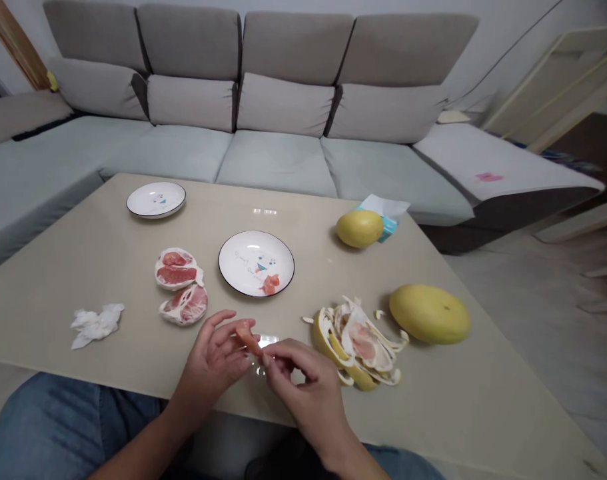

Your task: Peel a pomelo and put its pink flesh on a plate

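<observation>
Over the table's near edge, a piece of pink pomelo flesh (246, 335) stretches between my two hands. My left hand (214, 353) cradles its upper end on curled fingers. The fingertips of my right hand (303, 377) pinch its lower end. Beyond them, a white plate (233, 267) with a dark rim bears a few pieces of pomelo flesh (270, 285). Left of that plate lie two peeled pomelo chunks (177, 269) with white membrane and pink flesh. To the right of my right hand, a heap of yellow and white pomelo peel (328, 340) holds scraps of membrane.
Two whole yellow pomelos, one near (428, 313) and one far (359, 229), sit on the right side of the table (148, 353). A tissue pack (389, 217) is behind the far one. A second plate (148, 208) and a crumpled tissue (97, 325) are at left. A sofa (283, 163) stands behind.
</observation>
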`<state>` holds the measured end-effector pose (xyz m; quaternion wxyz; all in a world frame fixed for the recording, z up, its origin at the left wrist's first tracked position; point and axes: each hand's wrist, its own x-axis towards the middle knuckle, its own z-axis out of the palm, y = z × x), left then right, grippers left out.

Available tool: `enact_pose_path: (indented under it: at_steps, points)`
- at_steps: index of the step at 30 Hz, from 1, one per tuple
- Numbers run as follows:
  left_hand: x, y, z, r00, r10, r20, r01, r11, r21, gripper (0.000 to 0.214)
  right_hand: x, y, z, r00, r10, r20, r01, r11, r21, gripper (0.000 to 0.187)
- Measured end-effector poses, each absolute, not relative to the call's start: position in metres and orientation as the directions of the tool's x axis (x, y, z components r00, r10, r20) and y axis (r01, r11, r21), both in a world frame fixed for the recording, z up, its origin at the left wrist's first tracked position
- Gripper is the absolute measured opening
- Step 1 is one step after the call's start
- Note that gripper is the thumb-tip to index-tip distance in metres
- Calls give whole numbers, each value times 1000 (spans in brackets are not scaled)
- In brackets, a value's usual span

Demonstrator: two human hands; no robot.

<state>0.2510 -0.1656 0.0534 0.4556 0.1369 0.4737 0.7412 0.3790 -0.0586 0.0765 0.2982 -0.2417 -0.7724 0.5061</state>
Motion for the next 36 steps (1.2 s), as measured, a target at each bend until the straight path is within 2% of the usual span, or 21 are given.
enact_pose_path:
  at_steps: [3,5,7,11,17,22,28,31,36]
  points:
    - [249,-166,57,-478,815,-329,-627,-54,777,70,382,-56,70,-715,508,481,5,692,-722,22]
    - [250,-166,59,-442,817,-371,-655,-12,755,70,384,-54,66,-736,397,549,-15,801,-599,30]
    - [251,-167,61,-438,812,-385,-658,2,753,67,384,-54,64,-756,343,557,-10,845,-534,33]
    - [249,-167,61,-490,793,-362,-610,-15,792,56,383,-55,65,-780,340,525,8,845,-535,29]
    - [248,-165,59,-551,783,-288,-451,12,893,38,380,-59,67,-796,418,437,86,794,-602,18]
    - [254,-166,56,-560,800,-215,-299,47,953,34,379,-60,62,-757,421,499,152,857,-492,11]
    - [260,-169,50,-552,819,-154,-60,145,988,35,379,-62,56,-752,391,530,220,908,-358,16]
    - [261,-170,47,-534,836,-125,34,169,985,37,380,-63,53,-754,420,504,227,888,-400,17]
    - [260,-167,45,-532,838,-120,27,159,987,36,380,-61,55,-754,545,367,204,725,-658,13]
